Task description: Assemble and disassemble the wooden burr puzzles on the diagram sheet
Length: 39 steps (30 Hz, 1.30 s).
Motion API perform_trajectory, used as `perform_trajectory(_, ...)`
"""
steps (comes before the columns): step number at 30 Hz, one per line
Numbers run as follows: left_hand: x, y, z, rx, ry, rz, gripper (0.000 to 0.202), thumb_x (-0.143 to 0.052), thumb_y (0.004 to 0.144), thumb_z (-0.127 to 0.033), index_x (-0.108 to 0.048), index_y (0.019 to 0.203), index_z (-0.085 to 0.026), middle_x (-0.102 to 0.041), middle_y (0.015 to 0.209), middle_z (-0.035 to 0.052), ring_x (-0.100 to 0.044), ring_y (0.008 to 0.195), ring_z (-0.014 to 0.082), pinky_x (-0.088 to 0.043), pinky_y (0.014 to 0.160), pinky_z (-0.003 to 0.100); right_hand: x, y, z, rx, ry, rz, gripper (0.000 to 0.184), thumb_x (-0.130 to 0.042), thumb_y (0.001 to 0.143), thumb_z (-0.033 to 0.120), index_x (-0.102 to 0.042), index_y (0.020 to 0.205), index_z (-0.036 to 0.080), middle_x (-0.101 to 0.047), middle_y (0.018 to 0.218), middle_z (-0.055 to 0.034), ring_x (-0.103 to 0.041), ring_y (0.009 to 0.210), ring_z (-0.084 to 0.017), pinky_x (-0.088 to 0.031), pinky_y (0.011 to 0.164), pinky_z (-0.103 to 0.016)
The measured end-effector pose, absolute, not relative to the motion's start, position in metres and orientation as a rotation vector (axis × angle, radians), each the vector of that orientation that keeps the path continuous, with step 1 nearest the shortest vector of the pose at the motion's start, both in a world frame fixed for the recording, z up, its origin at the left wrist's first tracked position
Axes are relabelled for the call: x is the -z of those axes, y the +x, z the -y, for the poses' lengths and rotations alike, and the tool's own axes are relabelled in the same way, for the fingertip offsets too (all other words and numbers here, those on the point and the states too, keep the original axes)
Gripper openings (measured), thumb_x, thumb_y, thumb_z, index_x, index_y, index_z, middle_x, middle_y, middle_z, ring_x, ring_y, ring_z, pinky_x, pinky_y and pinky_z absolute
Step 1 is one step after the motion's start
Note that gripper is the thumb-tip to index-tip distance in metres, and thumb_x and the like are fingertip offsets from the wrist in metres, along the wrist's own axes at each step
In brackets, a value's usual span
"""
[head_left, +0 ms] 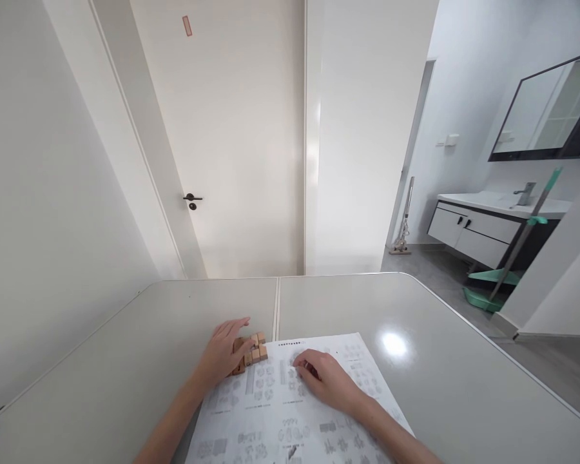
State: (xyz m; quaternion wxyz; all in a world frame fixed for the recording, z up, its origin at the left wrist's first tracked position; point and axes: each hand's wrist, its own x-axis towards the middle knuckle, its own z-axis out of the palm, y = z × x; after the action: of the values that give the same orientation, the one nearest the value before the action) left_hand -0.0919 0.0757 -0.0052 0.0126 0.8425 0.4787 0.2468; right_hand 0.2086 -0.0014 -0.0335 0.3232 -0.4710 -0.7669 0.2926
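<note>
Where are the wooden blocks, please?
In the head view, the wooden blocks are left of centre, at the far left corner of the printed sheet, partly hidden by the left hand.

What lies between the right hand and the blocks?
In the head view, just a stretch of the printed sheet shows between the right hand and the blocks; no other object lies there.

I am making out no legible words or numbers from here: on the paper sheet point(321, 412), lying short of the table's point(439, 393) far edge, a dark heading point(292, 343) is running along the left part of the sheet's far edge, too small for me to read. Short lines of print point(258, 406) are sitting among its grey pictures, equally unreadable, and the orange-edged sticker point(187, 26) high on the door point(241, 129) is giving me no readable text.
</note>
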Motion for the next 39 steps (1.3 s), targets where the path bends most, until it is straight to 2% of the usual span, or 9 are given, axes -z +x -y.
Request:
perform_trajectory(9, 0.004, -0.1, -0.082, -0.843, 2.673, -1.522, 0.042, -0.049, 0.098, -0.052, -0.059, 0.129, -0.026, -0.07, 0.123, 0.0079, -0.062, 0.118, 0.0294, -0.047, 0.104, 0.046, 0.031, 0.209, 0.003, -0.786, -1.231, 2.005, 0.025, -0.044, 0.098, 0.029, -0.068, 0.103, 0.023, -0.073, 0.093, -0.0048, -0.066, 0.083, -0.023, -0.048, 0.073, -0.034)
perform_trajectory(15, 0.005, -0.107, -0.087, -0.874, 2.684, -1.558, 0.033, -0.044, 0.101, -0.043, -0.062, 0.122, -0.026, -0.071, 0.123, 0.0071, -0.063, 0.117, 0.0276, -0.046, 0.105, 0.047, 0.031, 0.21, 0.004, -0.788, -1.222, 2.008, 0.026, -0.044, 0.099, 0.031, -0.069, 0.103, 0.023, -0.073, 0.094, -0.0054, -0.066, 0.083, -0.023, -0.049, 0.073, -0.034)
perform_trajectory(24, 0.01, -0.121, -0.095, -0.784, 2.632, -1.604, 0.034, -0.039, 0.101, -0.04, -0.063, 0.119, -0.023, -0.072, 0.118, 0.0091, -0.064, 0.114, 0.0276, -0.046, 0.103, 0.048, 0.033, 0.212, 0.003, -0.765, -1.213, 2.013, 0.023, -0.046, 0.098, 0.029, -0.068, 0.103, 0.024, -0.073, 0.098, -0.0042, -0.067, 0.085, -0.023, -0.049, 0.075, -0.033)
perform_trajectory(29, 0.01, -0.124, -0.094, -0.771, 2.55, -1.611, 0.038, -0.038, 0.101, -0.044, -0.065, 0.118, -0.022, -0.071, 0.115, 0.0096, -0.065, 0.111, 0.028, -0.049, 0.102, 0.047, 0.034, 0.212, 0.003, -0.758, -1.219, 2.024, 0.023, -0.046, 0.098, 0.028, -0.067, 0.103, 0.024, -0.073, 0.095, -0.0037, -0.067, 0.084, -0.022, -0.048, 0.075, -0.033)
perform_trajectory(32, 0.008, -0.129, -0.087, -0.762, 2.466, -1.569, 0.041, -0.042, 0.1, -0.051, -0.064, 0.12, -0.024, -0.069, 0.118, 0.0094, -0.064, 0.113, 0.0285, -0.05, 0.101, 0.046, 0.035, 0.211, 0.003, -0.756, -1.222, 2.028, 0.023, -0.045, 0.098, 0.028, -0.067, 0.103, 0.024, -0.073, 0.095, -0.0038, -0.066, 0.083, -0.022, -0.048, 0.075, -0.033)
perform_trajectory(35, 0.008, -0.136, -0.077, -0.71, 2.384, -1.5, 0.052, -0.057, 0.092, -0.059, -0.057, 0.132, -0.026, -0.062, 0.133, 0.0098, -0.059, 0.123, 0.0306, -0.05, 0.104, 0.045, 0.037, 0.212, 0.003, -0.76, -1.217, 2.023, 0.023, -0.045, 0.098, 0.028, -0.067, 0.103, 0.024, -0.073, 0.097, -0.0041, -0.066, 0.084, -0.021, -0.049, 0.075, -0.032)
perform_trajectory(39, 0.013, -0.141, -0.062, -0.605, 2.361, -1.448, 0.088, -0.077, 0.074, -0.062, -0.043, 0.147, -0.027, -0.051, 0.147, 0.012, -0.052, 0.132, 0.0354, -0.048, 0.106, 0.047, 0.038, 0.212, 0.003, -0.757, -1.215, 2.031, 0.023, -0.045, 0.098, 0.028, -0.067, 0.103, 0.023, -0.073, 0.095, -0.0039, -0.066, 0.082, -0.021, -0.049, 0.074, -0.032)
